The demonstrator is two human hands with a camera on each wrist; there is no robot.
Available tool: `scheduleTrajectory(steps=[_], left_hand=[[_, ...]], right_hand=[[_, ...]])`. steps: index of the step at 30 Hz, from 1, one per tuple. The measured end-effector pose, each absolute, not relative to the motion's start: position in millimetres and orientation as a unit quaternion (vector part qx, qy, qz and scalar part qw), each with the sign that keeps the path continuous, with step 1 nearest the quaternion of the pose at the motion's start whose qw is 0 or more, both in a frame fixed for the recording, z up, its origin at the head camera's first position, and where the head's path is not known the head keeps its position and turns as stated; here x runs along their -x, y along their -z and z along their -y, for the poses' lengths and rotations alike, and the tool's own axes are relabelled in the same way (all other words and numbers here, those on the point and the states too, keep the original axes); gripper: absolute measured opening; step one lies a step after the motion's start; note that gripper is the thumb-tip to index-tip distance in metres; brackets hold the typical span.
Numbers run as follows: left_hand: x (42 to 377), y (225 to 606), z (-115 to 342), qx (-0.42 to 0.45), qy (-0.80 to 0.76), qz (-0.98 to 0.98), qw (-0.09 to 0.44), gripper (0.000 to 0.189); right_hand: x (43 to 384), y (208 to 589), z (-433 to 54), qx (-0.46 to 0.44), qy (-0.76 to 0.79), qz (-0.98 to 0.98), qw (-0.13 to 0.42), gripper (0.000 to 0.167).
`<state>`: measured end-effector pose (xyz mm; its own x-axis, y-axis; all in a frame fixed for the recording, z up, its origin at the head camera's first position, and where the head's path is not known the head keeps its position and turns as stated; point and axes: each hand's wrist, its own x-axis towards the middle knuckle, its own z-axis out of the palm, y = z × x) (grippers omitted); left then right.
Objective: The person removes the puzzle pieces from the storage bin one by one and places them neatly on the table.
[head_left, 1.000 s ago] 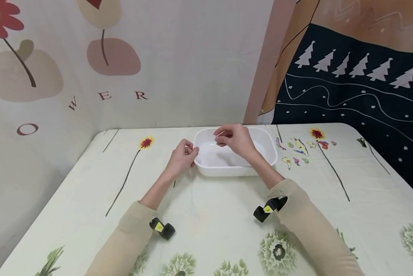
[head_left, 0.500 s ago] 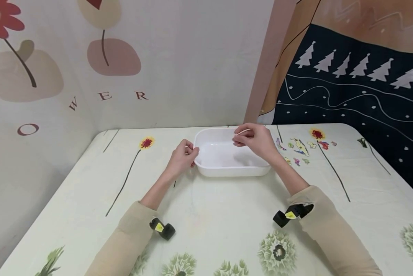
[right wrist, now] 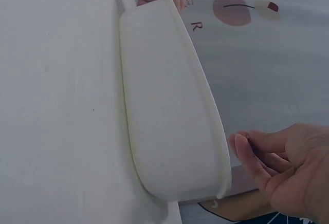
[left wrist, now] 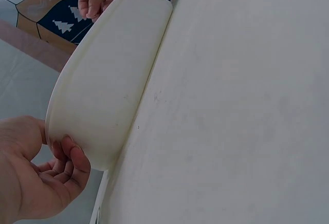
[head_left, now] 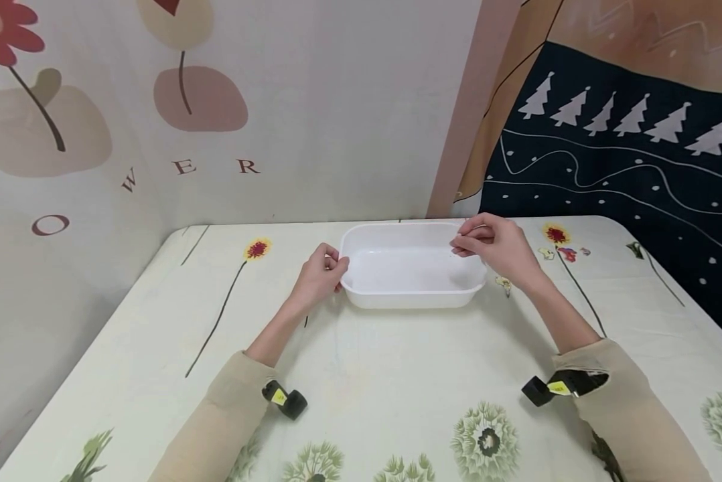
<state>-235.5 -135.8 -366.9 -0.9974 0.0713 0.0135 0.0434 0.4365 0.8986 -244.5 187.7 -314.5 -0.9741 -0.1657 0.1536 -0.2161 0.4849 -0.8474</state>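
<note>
A white rectangular plastic basin (head_left: 412,300) stands upright at the far middle of the table. My left hand (head_left: 320,276) grips its left rim; the left wrist view shows curled fingers (left wrist: 77,162) against the basin's outer wall. Over the basin's right end is my right hand (head_left: 498,248), thumb and forefinger brought together. No object shows between those fingertips in the right wrist view, where the hand (right wrist: 288,160) is apart from the rim. Just right of the basin lie small flat colourful pieces, including a red one (head_left: 567,254) and a yellowish one (head_left: 503,284); my right hand hides others.
A pale cloth printed with flowers (head_left: 361,375) covers the table. Behind it hangs a light curtain (head_left: 337,134), with a dark tree-patterned cloth (head_left: 608,154) on the right. Each sleeve carries a black wrist camera (head_left: 284,399).
My right hand has moved right across the basin, from over its middle to its right end, and now covers some of the small pieces. My left hand and the basin have stayed put.
</note>
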Motion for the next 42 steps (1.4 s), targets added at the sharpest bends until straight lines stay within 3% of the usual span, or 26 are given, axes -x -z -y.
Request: scheduleTrajectory(steps=[23, 31, 42], left_hand=[[236, 367, 135, -0.037, -0.533, -0.845, 0.017, 0.020], [236, 368, 136, -0.032, -0.533, -0.846, 0.017, 0.021], [236, 368, 135, -0.033, -0.533, -0.845, 0.015, 0.020]], right_hand=[[228, 322, -272, -0.054, -0.424, 0.903, 0.044, 0.029], [224, 329, -294, -0.060, -0.411, 0.908, 0.062, 0.024], [227, 340, -325, -0.029, -0.371, 0.928, 0.010, 0.030]])
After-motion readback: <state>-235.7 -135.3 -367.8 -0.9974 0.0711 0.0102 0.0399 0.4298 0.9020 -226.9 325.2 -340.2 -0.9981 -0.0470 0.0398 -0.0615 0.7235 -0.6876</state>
